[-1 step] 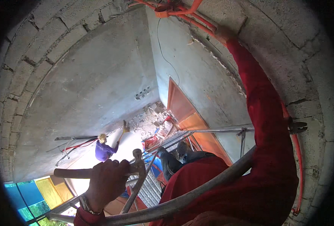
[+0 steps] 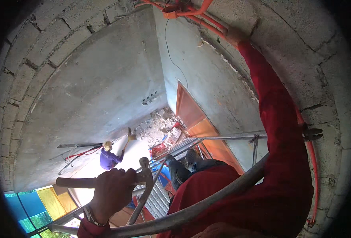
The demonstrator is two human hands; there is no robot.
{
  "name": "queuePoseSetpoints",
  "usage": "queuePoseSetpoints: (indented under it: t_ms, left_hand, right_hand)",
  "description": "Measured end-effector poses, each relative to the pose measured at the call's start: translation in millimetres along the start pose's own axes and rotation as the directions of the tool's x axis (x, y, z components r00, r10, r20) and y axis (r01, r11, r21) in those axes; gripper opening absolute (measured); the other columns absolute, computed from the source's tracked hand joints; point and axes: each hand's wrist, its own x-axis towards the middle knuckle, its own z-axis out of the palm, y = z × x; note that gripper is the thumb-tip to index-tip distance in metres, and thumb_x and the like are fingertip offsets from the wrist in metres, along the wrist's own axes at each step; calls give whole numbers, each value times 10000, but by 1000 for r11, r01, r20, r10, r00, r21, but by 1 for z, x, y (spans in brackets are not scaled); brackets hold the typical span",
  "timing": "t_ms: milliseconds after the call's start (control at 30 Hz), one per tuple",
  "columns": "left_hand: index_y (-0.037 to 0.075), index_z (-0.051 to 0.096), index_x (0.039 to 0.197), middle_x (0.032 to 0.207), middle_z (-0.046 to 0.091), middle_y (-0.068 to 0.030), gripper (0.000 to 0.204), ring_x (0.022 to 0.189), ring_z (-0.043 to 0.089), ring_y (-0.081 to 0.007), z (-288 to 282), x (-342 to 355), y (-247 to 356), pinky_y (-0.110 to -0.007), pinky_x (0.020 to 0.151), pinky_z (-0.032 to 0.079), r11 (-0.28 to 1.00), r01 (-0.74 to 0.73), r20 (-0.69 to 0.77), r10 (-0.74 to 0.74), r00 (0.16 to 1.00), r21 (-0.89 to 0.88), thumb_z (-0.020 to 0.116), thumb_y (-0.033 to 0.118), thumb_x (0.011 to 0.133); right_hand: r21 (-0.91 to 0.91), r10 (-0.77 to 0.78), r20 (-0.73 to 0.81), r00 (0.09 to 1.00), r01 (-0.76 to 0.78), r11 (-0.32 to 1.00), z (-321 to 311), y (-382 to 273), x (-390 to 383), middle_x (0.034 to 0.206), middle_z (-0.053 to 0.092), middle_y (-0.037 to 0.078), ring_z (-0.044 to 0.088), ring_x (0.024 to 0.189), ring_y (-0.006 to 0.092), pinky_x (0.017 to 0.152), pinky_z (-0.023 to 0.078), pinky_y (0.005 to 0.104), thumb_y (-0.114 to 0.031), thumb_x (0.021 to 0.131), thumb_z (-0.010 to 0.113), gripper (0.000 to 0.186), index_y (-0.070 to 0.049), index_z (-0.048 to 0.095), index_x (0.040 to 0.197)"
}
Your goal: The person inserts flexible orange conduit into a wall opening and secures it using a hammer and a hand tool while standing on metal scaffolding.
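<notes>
My left hand (image 2: 114,192) is closed round the handle of a hammer (image 2: 74,182), fingers wrapped over it. The hammer's metal head (image 2: 145,170) points to the right, beside a grey scaffold tube. My right arm, in a red sleeve, stretches up to the wall at the upper right. There my right hand (image 2: 235,36) is closed on an orange conduit pipe (image 2: 207,26), though its fingertips are hard to make out. The conduit runs to an orange round box (image 2: 170,12) on the bare block wall.
A curved scaffold tube (image 2: 191,217) crosses in front of me, above a perforated metal platform (image 2: 153,200). Pliers (image 2: 313,134) show by my right arm. Far below, a person in purple (image 2: 110,158) holds a long-handled tool near rubble (image 2: 155,125). An orange-brown door (image 2: 207,131) stands beyond.
</notes>
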Motion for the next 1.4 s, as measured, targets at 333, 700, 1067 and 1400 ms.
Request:
queuePoseSetpoints:
  t_ms: [333, 700, 1067, 1400]
  left_hand:
    - [106, 625, 919, 697, 630, -85, 80, 698, 664, -272, 3, -4, -1, -420, 602, 502, 997, -42, 111, 34, 993, 65, 641, 148, 853]
    - [107, 613, 889, 693, 622, -73, 104, 685, 652, -258, 13, -6, -5, -421, 596, 498, 990, -88, 145, 72, 987, 114, 639, 207, 874]
    - [119, 603, 883, 696, 613, -74, 84, 703, 648, -284, 14, -6, -5, -445, 633, 501, 996, -70, 132, 64, 989, 46, 635, 148, 811]
    - [106, 629, 907, 677, 648, -77, 82, 667, 678, -265, 14, -17, -5, -412, 591, 525, 990, -120, 136, 109, 985, 75, 627, 157, 844]
  right_hand:
    - [-28, -49, -10, 999, 49, 998, -14, -8, -12, 936, 713, 270, 693, 894, 450, 831, 536, 552, -605, 1003, 367, 723, 31, 708, 1047]
    - [-33, -80, -11, 997, 79, 996, -3, 10, -2, 909, 696, 302, 688, 874, 476, 840, 521, 562, -554, 1014, 344, 707, 50, 711, 989]
    - [-40, -321, -135, 938, 318, 947, 3, 4, -9, 953, 713, 260, 692, 892, 453, 811, 522, 562, -628, 1017, 294, 752, -2, 709, 1024]
    - [32, 0, 139, 990, -4, 999, -36, -35, -20, 960, 703, 290, 701, 934, 433, 825, 525, 553, -600, 1014, 346, 718, 17, 712, 1035]
